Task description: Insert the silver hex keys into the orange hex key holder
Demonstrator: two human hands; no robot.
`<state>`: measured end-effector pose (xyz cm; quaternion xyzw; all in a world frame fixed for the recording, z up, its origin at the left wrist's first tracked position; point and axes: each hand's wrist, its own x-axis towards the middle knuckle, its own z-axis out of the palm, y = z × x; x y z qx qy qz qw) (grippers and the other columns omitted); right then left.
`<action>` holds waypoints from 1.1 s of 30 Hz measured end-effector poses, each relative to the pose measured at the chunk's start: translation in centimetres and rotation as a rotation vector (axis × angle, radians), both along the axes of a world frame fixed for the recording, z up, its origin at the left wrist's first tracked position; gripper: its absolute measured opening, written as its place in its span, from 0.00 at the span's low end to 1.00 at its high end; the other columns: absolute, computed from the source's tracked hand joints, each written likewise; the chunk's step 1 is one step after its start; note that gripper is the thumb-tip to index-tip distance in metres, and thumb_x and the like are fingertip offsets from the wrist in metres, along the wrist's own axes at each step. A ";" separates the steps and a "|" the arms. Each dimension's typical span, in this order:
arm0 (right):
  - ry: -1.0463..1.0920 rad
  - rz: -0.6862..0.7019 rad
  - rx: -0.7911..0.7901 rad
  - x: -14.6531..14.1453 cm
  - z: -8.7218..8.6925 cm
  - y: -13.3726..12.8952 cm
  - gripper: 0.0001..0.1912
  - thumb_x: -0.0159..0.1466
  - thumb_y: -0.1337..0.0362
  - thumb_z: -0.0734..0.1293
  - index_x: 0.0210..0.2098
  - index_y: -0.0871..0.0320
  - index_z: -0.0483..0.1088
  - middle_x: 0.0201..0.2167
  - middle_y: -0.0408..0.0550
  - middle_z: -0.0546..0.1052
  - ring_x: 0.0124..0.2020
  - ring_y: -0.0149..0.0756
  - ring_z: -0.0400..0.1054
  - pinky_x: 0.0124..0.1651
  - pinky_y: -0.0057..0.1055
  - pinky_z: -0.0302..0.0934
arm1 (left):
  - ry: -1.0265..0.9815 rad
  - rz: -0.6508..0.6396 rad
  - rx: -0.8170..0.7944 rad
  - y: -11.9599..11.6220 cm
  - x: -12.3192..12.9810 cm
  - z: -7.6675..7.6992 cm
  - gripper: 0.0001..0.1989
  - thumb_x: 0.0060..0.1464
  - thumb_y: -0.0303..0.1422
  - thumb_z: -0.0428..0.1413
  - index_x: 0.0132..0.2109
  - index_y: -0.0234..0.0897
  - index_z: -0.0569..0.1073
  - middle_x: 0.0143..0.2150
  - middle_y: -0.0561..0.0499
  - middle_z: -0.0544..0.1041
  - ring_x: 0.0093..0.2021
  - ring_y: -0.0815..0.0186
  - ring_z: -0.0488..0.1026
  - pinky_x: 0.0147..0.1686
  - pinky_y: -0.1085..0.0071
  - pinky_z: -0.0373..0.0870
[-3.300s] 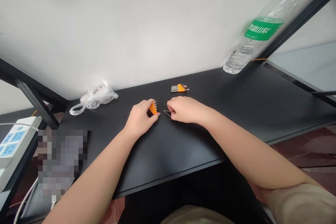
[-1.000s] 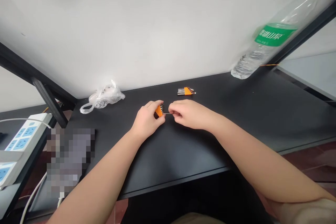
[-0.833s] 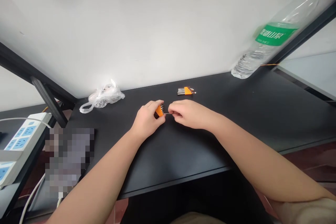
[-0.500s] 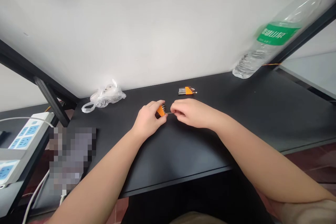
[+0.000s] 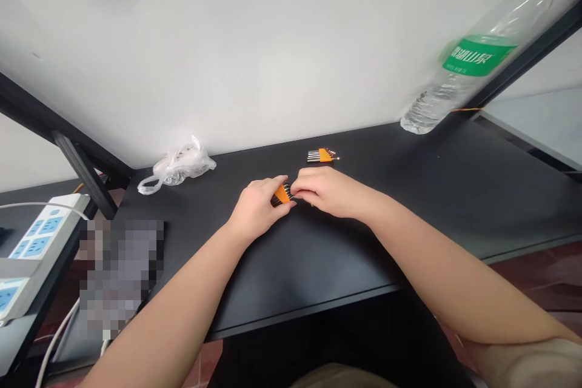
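Note:
My left hand (image 5: pixel 257 209) is closed around an orange hex key holder (image 5: pixel 282 194), its thumb below and fingers above. Dark metal ends of several keys stick out of the holder's right side. Close against that side, my right hand (image 5: pixel 322 191) pinches a thin metal hex key, mostly hidden by the fingers. Behind the hands lies a second orange holder (image 5: pixel 325 155), with several silvery keys through it, flat on the black table (image 5: pixel 291 267).
A crumpled clear plastic bag (image 5: pixel 182 163) lies by the wall at the left. A large bottle with a green label (image 5: pixel 479 56) stands at the back right. To the left are a power strip (image 5: pixel 40 236) and a blurred-out dark flat object (image 5: pixel 131 267).
My right hand has moved left, closer to the holder in my left hand. The thin key visible between the hands before is now mostly hidden. The view has shifted slightly.

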<state>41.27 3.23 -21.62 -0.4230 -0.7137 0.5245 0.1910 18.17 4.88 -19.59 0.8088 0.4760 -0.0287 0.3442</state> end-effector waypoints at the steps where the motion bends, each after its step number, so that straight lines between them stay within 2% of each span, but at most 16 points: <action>1: 0.015 -0.012 -0.021 -0.2 0.0 0.0 0.10 0.70 0.67 0.62 0.36 0.56 0.75 0.36 0.48 0.75 0.34 0.35 0.68 0.39 0.33 0.58 | -0.001 0.005 -0.004 0.0 0.0 0.0 0.26 0.59 0.41 0.63 0.62 0.43 0.72 0.50 0.50 0.81 0.47 0.59 0.78 0.53 0.60 0.75; 7: 0.073 -0.171 -0.107 -1.1 -0.5 -0.2 0.08 0.70 0.65 0.64 0.35 0.57 0.73 0.33 0.45 0.76 0.30 0.32 0.68 0.37 0.31 0.60 | -0.007 0.118 0.002 0.1 -0.1 0.1 0.29 0.59 0.41 0.63 0.65 0.42 0.69 0.53 0.49 0.81 0.51 0.59 0.78 0.54 0.61 0.75; 10: 0.115 -0.155 -0.049 -1.5 -0.9 -0.4 0.10 0.71 0.68 0.62 0.38 0.57 0.76 0.35 0.46 0.77 0.31 0.32 0.70 0.40 0.32 0.63 | 0.005 0.170 -0.005 0.3 -0.3 0.1 0.32 0.58 0.42 0.63 0.67 0.45 0.66 0.53 0.49 0.80 0.51 0.59 0.78 0.54 0.62 0.75; 13: 0.086 -0.091 0.013 -1.8 -1.0 -0.4 0.13 0.71 0.68 0.62 0.42 0.56 0.79 0.36 0.48 0.78 0.35 0.35 0.71 0.42 0.34 0.63 | 0.015 0.168 0.006 0.5 -0.4 0.1 0.32 0.60 0.40 0.63 0.68 0.45 0.64 0.55 0.48 0.79 0.54 0.58 0.77 0.57 0.59 0.73; 16: -0.021 -0.050 0.035 -1.1 -1.3 -0.2 0.13 0.71 0.65 0.63 0.44 0.54 0.81 0.36 0.49 0.78 0.36 0.38 0.71 0.43 0.35 0.63 | 0.053 0.117 0.008 0.7 -0.7 0.0 0.33 0.61 0.37 0.61 0.69 0.43 0.61 0.56 0.46 0.78 0.56 0.57 0.76 0.61 0.56 0.68; 17: -0.073 -0.085 0.037 -0.5 -1.5 0.0 0.12 0.71 0.64 0.64 0.44 0.54 0.81 0.37 0.49 0.78 0.37 0.39 0.71 0.44 0.36 0.63 | 0.075 0.098 0.008 0.8 -0.8 0.0 0.33 0.61 0.37 0.61 0.70 0.43 0.61 0.56 0.46 0.78 0.57 0.57 0.75 0.62 0.54 0.67; 19: -0.203 -0.259 0.035 0.8 -2.4 0.5 0.13 0.70 0.61 0.64 0.48 0.54 0.79 0.45 0.52 0.77 0.42 0.42 0.72 0.48 0.39 0.64 | 0.127 0.057 0.010 0.8 -1.1 -0.1 0.32 0.62 0.36 0.60 0.70 0.44 0.60 0.58 0.44 0.77 0.60 0.54 0.72 0.63 0.51 0.65; 20: -0.271 -0.335 0.022 1.6 -3.1 0.7 0.15 0.70 0.60 0.65 0.52 0.54 0.77 0.50 0.54 0.76 0.45 0.44 0.72 0.48 0.40 0.64 | 0.151 0.034 0.009 0.8 -1.2 -0.2 0.31 0.63 0.36 0.59 0.70 0.44 0.60 0.59 0.44 0.76 0.61 0.53 0.71 0.63 0.50 0.64; 22: -0.442 -0.395 -0.021 3.0 -4.5 1.1 0.21 0.68 0.57 0.67 0.59 0.53 0.73 0.55 0.58 0.72 0.52 0.50 0.69 0.50 0.43 0.64 | 0.182 -0.003 0.013 0.8 -1.2 -0.4 0.30 0.64 0.34 0.57 0.71 0.47 0.59 0.63 0.43 0.73 0.63 0.52 0.69 0.63 0.48 0.63; 25: -0.609 -0.325 -0.128 4.2 -6.6 1.3 0.22 0.66 0.55 0.68 0.58 0.55 0.72 0.53 0.62 0.71 0.52 0.56 0.68 0.48 0.46 0.64 | 0.219 0.015 0.084 0.9 -1.2 -0.6 0.31 0.64 0.33 0.57 0.71 0.49 0.58 0.70 0.41 0.65 0.67 0.48 0.64 0.61 0.47 0.64; 27: -0.603 -0.296 -0.147 4.3 -7.4 1.3 0.18 0.67 0.59 0.67 0.55 0.56 0.74 0.50 0.61 0.73 0.50 0.54 0.68 0.47 0.43 0.64 | 0.269 0.084 0.157 1.1 -1.2 -0.6 0.31 0.61 0.34 0.59 0.69 0.48 0.61 0.68 0.39 0.66 0.64 0.45 0.65 0.57 0.46 0.66; 29: -0.539 -0.283 -0.133 3.8 -7.5 1.3 0.14 0.68 0.63 0.65 0.51 0.56 0.75 0.47 0.58 0.73 0.47 0.49 0.68 0.46 0.40 0.64 | 0.328 0.158 0.219 1.4 -1.4 -0.4 0.27 0.59 0.35 0.61 0.64 0.46 0.66 0.61 0.38 0.71 0.59 0.44 0.67 0.53 0.45 0.68; 33: -0.356 -0.213 -0.115 2.0 -6.0 1.1 0.12 0.68 0.65 0.64 0.49 0.53 0.76 0.45 0.51 0.73 0.40 0.39 0.69 0.43 0.35 0.63 | 0.377 0.196 0.224 1.8 -1.7 0.1 0.15 0.61 0.36 0.59 0.53 0.42 0.69 0.45 0.42 0.76 0.47 0.48 0.73 0.47 0.49 0.69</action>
